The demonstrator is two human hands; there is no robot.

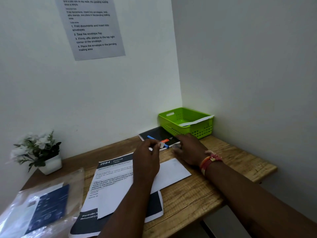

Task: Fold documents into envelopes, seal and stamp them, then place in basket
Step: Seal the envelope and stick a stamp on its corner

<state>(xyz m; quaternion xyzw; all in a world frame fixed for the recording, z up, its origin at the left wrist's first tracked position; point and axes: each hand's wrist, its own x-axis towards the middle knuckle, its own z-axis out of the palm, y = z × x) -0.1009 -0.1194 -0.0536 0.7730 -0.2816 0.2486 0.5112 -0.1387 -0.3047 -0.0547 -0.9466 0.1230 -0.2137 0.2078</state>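
Green basket (173,123) in desk corner, white envelope (197,121) inside

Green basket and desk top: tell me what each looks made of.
The green basket looks like moulded plastic: uniform bright colour, slightly glossy rim, a regular grid of holes and a cut-out handle slot. The desk top looks like wood or a wood-look laminate with a matt finish: brown grain lines and dark streaks run along it; the picture cannot settle which.

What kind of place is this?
Probably a small mailing desk in a room corner: a wooden desk, a white envelope, a green basket, and an instruction sheet on the wall.
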